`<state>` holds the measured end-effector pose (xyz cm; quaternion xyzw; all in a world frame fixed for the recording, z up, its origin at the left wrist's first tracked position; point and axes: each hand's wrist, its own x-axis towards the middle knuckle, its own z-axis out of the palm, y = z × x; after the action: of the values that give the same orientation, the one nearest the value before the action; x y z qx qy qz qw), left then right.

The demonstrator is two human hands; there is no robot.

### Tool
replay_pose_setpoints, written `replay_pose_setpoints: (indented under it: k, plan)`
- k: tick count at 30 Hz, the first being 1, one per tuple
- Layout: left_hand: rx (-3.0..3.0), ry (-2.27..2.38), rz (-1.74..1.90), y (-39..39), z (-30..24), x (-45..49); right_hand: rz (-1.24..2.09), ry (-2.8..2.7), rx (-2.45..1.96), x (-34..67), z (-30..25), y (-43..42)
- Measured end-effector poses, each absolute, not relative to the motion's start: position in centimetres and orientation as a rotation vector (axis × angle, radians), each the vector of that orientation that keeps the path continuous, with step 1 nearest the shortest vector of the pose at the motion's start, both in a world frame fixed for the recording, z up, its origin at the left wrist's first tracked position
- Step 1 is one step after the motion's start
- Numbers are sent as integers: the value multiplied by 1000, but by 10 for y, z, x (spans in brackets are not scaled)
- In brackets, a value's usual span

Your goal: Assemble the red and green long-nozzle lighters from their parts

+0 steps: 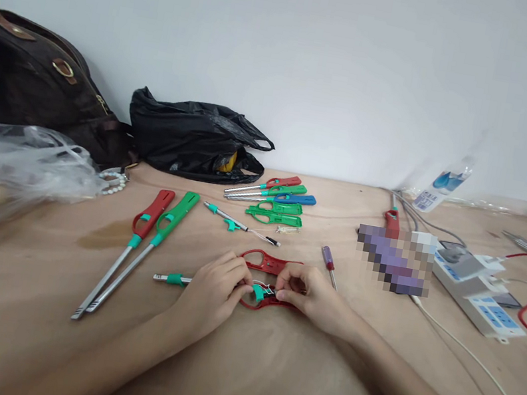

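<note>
My left hand (218, 288) is closed over an opened long-reach gas lighter, its fingertips at the teal trigger (258, 293). The lighter's metal barrel (183, 280) sticks out to the left from under that hand. A red handle half (267, 304) lies beneath the trigger and thin wires. With thumb and fingers pinched, my right hand (308, 293) works at the wires' right end; a small dark part shows at its fingertips, too small to name. Just behind lies the other red handle half (265, 262), partly covered by my right hand. A purple-handled screwdriver (328, 258) rests to the right.
Red and green lighters (165, 225) lie left; several more (289, 192) lie behind. Nearby are green handle halves (278, 213) and a loose barrel assembly (224, 216). A power strip (476, 297) with cables is right. Bags (193, 135) and a bottle (442, 184) stand at the back.
</note>
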<state>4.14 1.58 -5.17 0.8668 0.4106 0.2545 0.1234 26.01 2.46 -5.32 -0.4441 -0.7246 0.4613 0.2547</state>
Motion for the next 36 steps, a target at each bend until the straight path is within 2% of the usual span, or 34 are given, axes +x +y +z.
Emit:
replay_pose_setpoints:
  k: [14, 24, 36]
  plan:
    - [2579, 1204, 840, 19, -61, 43, 944, -2144, -1302, 256, -54, 22]
    - [2626, 1218, 740, 20, -61, 43, 717, -2290, -1231, 255, -49, 18]
    - [2808, 1272, 590, 10, -59, 46, 790, -2336, -1158, 262, -47, 23]
